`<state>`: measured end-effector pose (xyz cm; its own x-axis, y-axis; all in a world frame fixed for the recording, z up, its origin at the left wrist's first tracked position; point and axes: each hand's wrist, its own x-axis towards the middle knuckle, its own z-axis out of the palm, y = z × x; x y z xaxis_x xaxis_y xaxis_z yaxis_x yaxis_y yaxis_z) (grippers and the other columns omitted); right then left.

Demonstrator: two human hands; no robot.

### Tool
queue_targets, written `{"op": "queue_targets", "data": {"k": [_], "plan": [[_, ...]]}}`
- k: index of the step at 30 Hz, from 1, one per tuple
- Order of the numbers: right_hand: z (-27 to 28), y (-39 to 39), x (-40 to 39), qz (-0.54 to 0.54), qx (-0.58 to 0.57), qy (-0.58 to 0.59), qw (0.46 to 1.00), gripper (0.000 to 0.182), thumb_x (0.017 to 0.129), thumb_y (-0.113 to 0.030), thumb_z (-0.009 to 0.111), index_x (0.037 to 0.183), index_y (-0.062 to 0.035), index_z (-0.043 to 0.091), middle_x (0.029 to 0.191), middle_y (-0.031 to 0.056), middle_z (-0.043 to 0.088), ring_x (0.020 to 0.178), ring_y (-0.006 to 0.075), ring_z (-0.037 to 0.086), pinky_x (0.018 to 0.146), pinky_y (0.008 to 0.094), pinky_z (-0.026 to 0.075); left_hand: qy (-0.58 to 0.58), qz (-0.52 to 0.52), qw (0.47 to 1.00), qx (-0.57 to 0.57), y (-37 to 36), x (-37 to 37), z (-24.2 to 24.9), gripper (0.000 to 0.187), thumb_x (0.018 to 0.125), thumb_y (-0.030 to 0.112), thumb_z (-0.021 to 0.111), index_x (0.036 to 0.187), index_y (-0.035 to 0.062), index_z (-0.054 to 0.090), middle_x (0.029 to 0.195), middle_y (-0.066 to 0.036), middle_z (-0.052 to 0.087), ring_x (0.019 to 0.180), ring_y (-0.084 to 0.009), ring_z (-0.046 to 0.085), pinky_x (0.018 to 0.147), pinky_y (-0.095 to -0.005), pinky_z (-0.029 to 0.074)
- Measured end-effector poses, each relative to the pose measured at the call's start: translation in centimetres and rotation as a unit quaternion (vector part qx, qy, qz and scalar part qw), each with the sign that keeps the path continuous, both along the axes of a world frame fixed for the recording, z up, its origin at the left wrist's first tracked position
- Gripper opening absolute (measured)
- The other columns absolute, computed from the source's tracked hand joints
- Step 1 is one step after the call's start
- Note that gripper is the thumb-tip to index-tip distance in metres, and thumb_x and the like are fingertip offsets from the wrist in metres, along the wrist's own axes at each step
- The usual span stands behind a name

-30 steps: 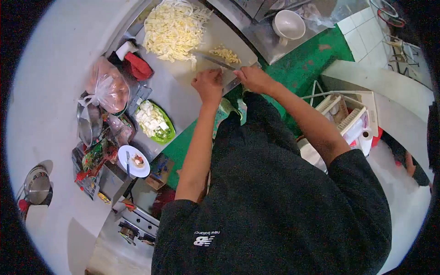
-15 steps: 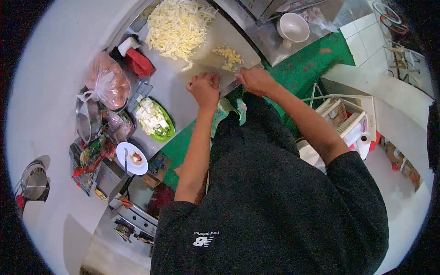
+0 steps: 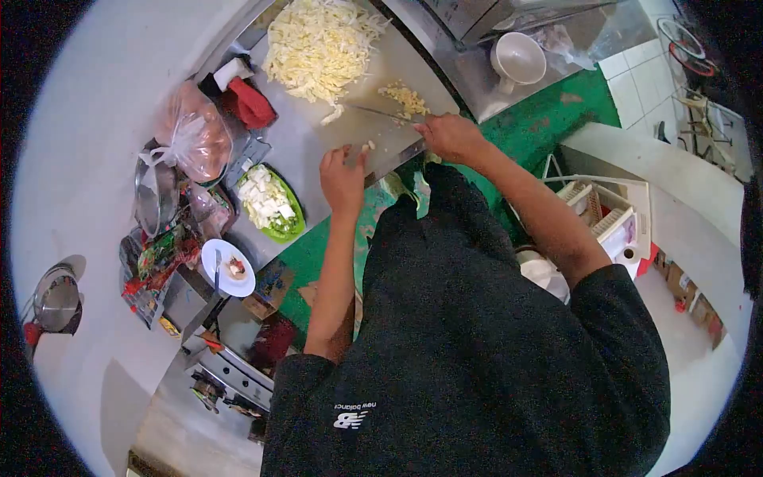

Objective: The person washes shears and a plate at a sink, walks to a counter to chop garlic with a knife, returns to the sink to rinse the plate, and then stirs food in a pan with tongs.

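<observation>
1. Head view, setting: Grey metal counter [image 3: 296, 147] crosses the upper middle of the frame, with green floor [image 3: 524, 119] beside it; a pale cup [image 3: 518, 60] stands at upper right.
2. Head view, work surface: at upper centre, a cutting board [image 3: 413, 67] bears a large heap of shredded pale leaves [image 3: 322, 52] and, to its right, a small pile of chopped yellowish pieces [image 3: 404, 98].
3. Head view, right hand [image 3: 453, 137]: fingers closed around the handle of a knife [image 3: 381, 113], whose blade points left, just below the small pile.
4. Head view, left hand [image 3: 342, 179]: fingers parted and loosely curled at the board's near edge, beside a small pale bit [image 3: 368, 146]; whether they touch it cannot be told.
5. Head view, surroundings: left of centre, a green dish [image 3: 299, 213] holds white chunks [image 3: 266, 195]; a red cloth [image 3: 250, 103] lies above it.
6. Judgement: the step in hand appears to be chopping the small pieces; a further cut would call for steadying the bit, fingertips clear of the blade.
</observation>
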<state>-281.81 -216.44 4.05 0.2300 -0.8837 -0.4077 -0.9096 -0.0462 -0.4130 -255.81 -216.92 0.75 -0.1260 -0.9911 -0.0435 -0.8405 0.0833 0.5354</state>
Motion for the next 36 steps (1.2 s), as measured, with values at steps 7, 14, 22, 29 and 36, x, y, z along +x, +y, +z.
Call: {"op": "queue_targets", "data": {"k": [7,14,22,29,36], "plan": [[-0.9,0.2,-0.4,0.024,-0.009,0.033,0.999,0.046,0.103,-0.039,0.035,0.102,-0.0032,0.064,0.087,0.0197,0.068,0.084,0.0399,0.067,0.072,0.052,0.056,0.047,0.02,0.996,-0.074,-5.7,0.8,-1.5,0.024,0.082,0.024,0.071,0.096,0.0049,0.068,0.085,-0.012,0.065,0.082,-0.0321,0.061,0.077,-0.042,0.048],[1.1,-0.4,-1.2,-0.081,0.0,0.008,0.997,0.055,0.101,-0.049,0.035,0.097,-0.0028,0.064,0.086,0.022,0.069,0.082,0.0416,0.068,0.071,0.0535,0.055,-0.007,-0.017,0.998,-0.063,-12.9,-0.8,-0.8,0.021,0.081,0.026,0.071,0.089,0.0069,0.069,0.083,-0.015,0.069,0.078,-0.0355,0.066,0.071,-0.0436,0.051],[0.6,0.1,-1.6,-0.096,-0.05,0.008,0.994,0.053,0.1,-0.051,0.039,0.096,-0.0034,0.063,0.081,0.0201,0.068,0.076,0.0401,0.068,0.067,0.0533,0.054,-0.034,-0.07,0.997,-0.015,-9.8,1.9,-0.5,0.023,0.082,0.028,0.07,0.088,0.0056,0.07,0.085,-0.016,0.07,0.078,-0.0341,0.067,0.072,-0.043,0.052],[-0.5,1.2,0.3,-0.128,-0.102,-0.036,0.986,0.048,0.096,-0.051,0.047,0.096,-0.0046,0.062,0.081,0.0199,0.068,0.075,0.0401,0.067,0.066,0.0523,0.053,0.002,-0.073,0.997,0.04,-0.3,-1.2,1.8,0.03,0.079,0.029,0.073,0.095,0.0044,0.069,0.088,-0.019,0.066,0.085,-0.0366,0.064,0.076,-0.0447,0.051],[-0.8,2.5,1.0,-0.174,-0.117,-0.04,0.977,0.041,0.094,-0.045,0.056,0.089,-0.0048,0.06,0.08,0.0191,0.066,0.078,0.041,0.064,0.066,0.0507,0.05,0.089,-0.032,0.995,0.031,-1.0,-3.2,-0.6,0.026,0.081,0.023,0.073,0.095,0.0017,0.068,0.085,-0.017,0.066,0.081,-0.0371,0.063,0.074,-0.0442,0.051]]}}
